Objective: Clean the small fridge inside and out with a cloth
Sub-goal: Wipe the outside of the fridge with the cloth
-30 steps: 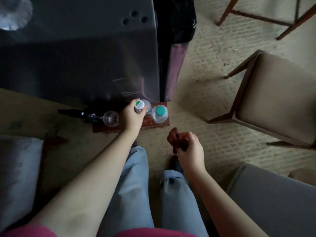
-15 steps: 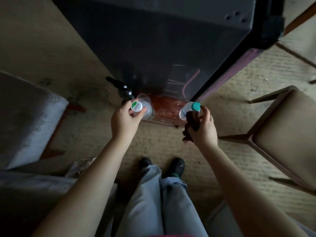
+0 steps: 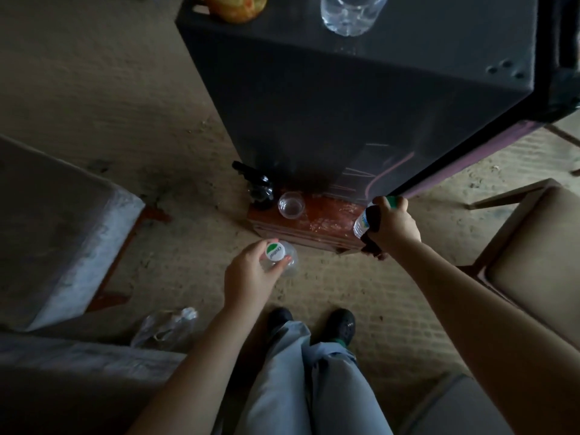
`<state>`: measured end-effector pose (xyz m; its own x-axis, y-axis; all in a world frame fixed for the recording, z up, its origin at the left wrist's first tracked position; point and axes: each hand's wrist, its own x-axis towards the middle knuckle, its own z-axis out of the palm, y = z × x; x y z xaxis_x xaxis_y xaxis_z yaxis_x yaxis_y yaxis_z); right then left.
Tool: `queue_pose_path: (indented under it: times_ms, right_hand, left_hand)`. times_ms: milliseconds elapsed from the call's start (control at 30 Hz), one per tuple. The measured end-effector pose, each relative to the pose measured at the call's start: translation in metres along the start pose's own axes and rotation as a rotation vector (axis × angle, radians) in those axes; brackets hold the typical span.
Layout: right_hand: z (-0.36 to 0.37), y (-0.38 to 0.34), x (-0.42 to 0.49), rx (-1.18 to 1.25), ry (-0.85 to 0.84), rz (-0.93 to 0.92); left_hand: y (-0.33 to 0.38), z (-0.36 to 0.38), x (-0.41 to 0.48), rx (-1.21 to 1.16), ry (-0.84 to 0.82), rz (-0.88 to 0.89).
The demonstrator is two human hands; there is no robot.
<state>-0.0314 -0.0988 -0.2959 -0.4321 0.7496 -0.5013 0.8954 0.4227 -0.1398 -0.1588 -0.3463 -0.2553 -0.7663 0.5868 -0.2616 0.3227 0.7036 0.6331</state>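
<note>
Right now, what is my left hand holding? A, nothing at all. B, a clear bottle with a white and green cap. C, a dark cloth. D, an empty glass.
B: the left hand grips a clear bottle by its white-and-green top, while the dark cloth is in the right hand together with a second bottle.

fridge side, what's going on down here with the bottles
A person stands beside the black fridge. The left hand grips a clear bottle by its white-and-green cap, in front of the wooden base. The right hand holds a green-capped bottle plus a dark cloth at the base's right end. A clear cup and a dark bottle stand on the base. Nothing is being wiped.
</note>
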Motion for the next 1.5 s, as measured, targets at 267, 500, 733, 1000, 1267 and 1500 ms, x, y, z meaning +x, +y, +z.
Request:
queue_pose_path:
  times_ms: [267,500,733,1000,1267,1500]
  right_hand:
    - [-0.013,-0.009,-0.034,0.069,0.065,0.028]
    - [-0.091,-0.015,-0.124,0.106,0.195,-0.119]
    - [-0.261,-0.039,-0.199,0.036,0.285,-0.281]
    - [-0.42,-0.045,-0.254,-0.086,0.635,-0.389]
    - [-0.43,-0.036,-0.177,-0.01,0.561,-0.388]
    - [-0.456,-0.032,-0.118,0.001,0.522,-0.538]
  left_hand:
    - [0.034,-0.037,0.007,-0.043,-0.014,0.137]
    - [0.082,-0.094,0.004,-0.102,0.075,0.346]
    - [0.213,-0.171,-0.003,-0.021,0.16,0.707]
    - [0.352,-0.245,-0.006,-0.093,0.285,0.795]
    - [0.377,-0.201,0.027,-0.036,0.283,0.666]
    - [0.397,-0.173,0.065,-0.046,0.347,0.55]
